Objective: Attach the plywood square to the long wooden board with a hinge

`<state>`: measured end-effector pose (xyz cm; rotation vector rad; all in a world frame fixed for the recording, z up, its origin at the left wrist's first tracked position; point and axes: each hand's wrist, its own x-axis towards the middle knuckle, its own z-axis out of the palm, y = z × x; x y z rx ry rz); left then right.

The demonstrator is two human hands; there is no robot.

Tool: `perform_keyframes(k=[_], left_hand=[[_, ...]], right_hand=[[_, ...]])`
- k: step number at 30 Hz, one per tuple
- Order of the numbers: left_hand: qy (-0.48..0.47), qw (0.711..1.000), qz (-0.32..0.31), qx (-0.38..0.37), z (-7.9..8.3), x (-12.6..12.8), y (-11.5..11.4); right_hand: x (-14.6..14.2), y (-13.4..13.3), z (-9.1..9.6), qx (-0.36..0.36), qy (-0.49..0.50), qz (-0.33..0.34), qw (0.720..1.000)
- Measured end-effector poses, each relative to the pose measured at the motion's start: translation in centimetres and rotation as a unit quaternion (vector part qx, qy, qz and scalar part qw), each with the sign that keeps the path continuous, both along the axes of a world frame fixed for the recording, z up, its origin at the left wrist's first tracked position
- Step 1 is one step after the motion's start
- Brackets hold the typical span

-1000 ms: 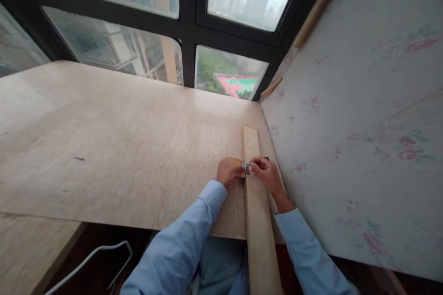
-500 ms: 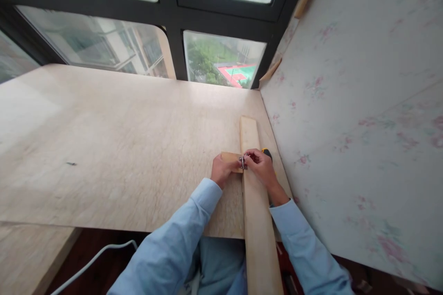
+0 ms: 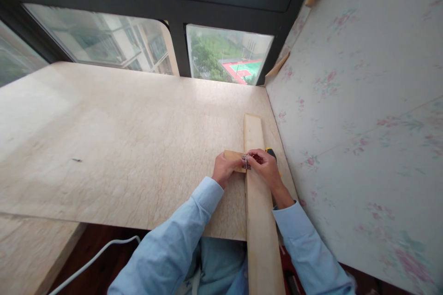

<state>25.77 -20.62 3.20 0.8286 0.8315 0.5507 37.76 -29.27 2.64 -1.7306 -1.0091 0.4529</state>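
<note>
A long pale wooden plank (image 3: 263,230) lies lengthwise on the marbled surface, its near end jutting past the front edge. Against its left side rests a small wooden block (image 3: 234,154), gripped by my left hand (image 3: 222,170), thumb reaching toward the seam. A small metal piece that looks like a hinge (image 3: 247,164) sits where block and plank meet. My right hand (image 3: 266,168) is over the plank, thumb and fingertips pinched together at the metal piece. Whatever lies between those fingertips is too small to make out.
A black and yellow tool (image 3: 272,152), mostly hidden, lies right of the plank behind my right hand. A tiny dark item (image 3: 76,160) is far left on the marbled surface (image 3: 138,147). The flowered wall (image 3: 346,124) rises close on the right. A white cable (image 3: 100,253) hangs below the front edge.
The whole view has shifted slightly, so everything sits a little further right. Both hands stay at the metal piece with nearly the same grip.
</note>
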Motion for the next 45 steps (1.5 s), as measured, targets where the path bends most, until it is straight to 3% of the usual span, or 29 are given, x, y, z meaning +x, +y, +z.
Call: perform_keyframes(k=[16, 33, 45], left_hand=[[0.017, 1.0, 0.011, 0.001, 0.7, -0.1, -0.3], [0.022, 0.999, 0.026, 0.011, -0.5, 0.0, -0.2], [0.009, 1.0, 0.015, 0.006, -0.3, -0.1, -0.3]], right_hand=[[-0.1, 0.0, 0.2, -0.012, -0.045, 0.006, 0.999], [-0.5, -0.1, 0.8, -0.029, -0.147, 0.026, 0.988], [-0.6, -0.5, 0.6, -0.015, -0.138, 0.021, 0.99]])
